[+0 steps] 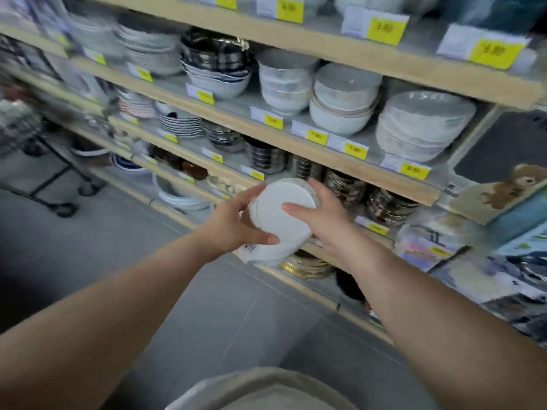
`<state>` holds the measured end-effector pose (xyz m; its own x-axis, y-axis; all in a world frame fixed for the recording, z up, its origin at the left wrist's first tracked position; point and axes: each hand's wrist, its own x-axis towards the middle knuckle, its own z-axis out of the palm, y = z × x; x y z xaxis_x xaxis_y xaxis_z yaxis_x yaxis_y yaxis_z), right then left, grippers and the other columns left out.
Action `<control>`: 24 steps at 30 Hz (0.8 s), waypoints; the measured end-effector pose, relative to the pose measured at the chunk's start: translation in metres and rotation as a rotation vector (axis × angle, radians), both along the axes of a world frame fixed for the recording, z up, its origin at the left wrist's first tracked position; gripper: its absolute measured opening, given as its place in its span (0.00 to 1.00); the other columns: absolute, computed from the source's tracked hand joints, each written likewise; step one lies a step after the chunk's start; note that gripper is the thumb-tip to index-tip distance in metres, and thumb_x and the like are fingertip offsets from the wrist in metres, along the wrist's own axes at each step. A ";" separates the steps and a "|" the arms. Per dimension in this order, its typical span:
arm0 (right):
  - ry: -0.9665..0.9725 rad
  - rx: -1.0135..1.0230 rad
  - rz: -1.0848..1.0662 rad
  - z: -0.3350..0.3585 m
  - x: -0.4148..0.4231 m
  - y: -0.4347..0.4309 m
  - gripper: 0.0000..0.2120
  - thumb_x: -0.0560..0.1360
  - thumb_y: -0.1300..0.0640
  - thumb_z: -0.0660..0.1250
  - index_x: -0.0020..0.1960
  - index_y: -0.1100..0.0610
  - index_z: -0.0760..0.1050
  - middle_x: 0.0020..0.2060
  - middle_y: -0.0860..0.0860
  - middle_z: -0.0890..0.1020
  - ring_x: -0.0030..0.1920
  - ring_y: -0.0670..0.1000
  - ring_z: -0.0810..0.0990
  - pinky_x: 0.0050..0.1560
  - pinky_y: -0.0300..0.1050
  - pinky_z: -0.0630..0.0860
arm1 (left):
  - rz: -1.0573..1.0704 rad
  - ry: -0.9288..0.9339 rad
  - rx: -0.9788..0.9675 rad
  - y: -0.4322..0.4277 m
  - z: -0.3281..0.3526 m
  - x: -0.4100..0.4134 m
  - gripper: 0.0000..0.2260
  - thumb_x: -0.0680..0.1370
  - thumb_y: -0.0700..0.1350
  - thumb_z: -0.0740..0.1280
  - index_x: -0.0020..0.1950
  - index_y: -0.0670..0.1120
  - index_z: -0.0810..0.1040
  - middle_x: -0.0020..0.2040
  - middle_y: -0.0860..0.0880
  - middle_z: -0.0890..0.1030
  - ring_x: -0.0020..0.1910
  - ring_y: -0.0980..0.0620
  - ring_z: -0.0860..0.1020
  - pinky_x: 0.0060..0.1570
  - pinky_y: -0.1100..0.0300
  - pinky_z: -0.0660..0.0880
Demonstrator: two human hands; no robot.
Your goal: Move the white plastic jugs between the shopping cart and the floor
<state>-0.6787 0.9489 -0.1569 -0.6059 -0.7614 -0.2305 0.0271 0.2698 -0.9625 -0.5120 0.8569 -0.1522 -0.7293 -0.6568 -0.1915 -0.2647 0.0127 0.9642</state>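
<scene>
Gripping the white jug (281,216) — left hand (228,223) one side, right hand (325,224) opposite.

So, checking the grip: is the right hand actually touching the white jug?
Touching. Head view: the right hand wraps the white jug, thumb laid on its round end.

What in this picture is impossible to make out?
Head view:
1. white jug: only one round end shows; the left hand and right hand cover its sides.
2. shopping cart: motion-blurred, cut off by the left edge; contents unclear.
3. yellow price tags: print too blurred to read.
</scene>
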 end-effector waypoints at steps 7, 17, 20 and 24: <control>0.011 -0.052 0.289 0.001 0.098 -0.162 0.42 0.65 0.58 0.80 0.74 0.52 0.64 0.63 0.48 0.76 0.60 0.48 0.76 0.63 0.49 0.74 | 0.320 -0.042 -0.053 -0.108 0.006 0.118 0.43 0.59 0.38 0.83 0.70 0.56 0.70 0.59 0.61 0.77 0.54 0.67 0.77 0.56 0.66 0.75; 0.070 -0.124 0.713 0.002 0.187 -0.391 0.42 0.66 0.56 0.79 0.74 0.53 0.64 0.66 0.48 0.73 0.62 0.46 0.73 0.64 0.43 0.72 | 0.760 -0.097 -0.102 -0.263 0.005 0.209 0.43 0.57 0.41 0.84 0.67 0.61 0.72 0.59 0.57 0.79 0.57 0.54 0.79 0.58 0.53 0.78; 0.055 -0.127 0.812 0.008 0.211 -0.460 0.42 0.65 0.55 0.80 0.74 0.51 0.64 0.67 0.48 0.73 0.63 0.48 0.74 0.65 0.48 0.73 | 0.871 -0.095 -0.112 -0.309 0.013 0.228 0.46 0.55 0.43 0.85 0.69 0.61 0.71 0.60 0.59 0.78 0.57 0.54 0.79 0.59 0.51 0.77; 0.071 -0.141 0.933 0.016 0.250 -0.539 0.43 0.64 0.53 0.80 0.75 0.51 0.63 0.66 0.49 0.74 0.63 0.50 0.75 0.64 0.52 0.74 | 0.994 -0.109 -0.123 -0.365 0.022 0.260 0.44 0.57 0.43 0.84 0.67 0.66 0.70 0.58 0.60 0.78 0.57 0.52 0.79 0.56 0.48 0.79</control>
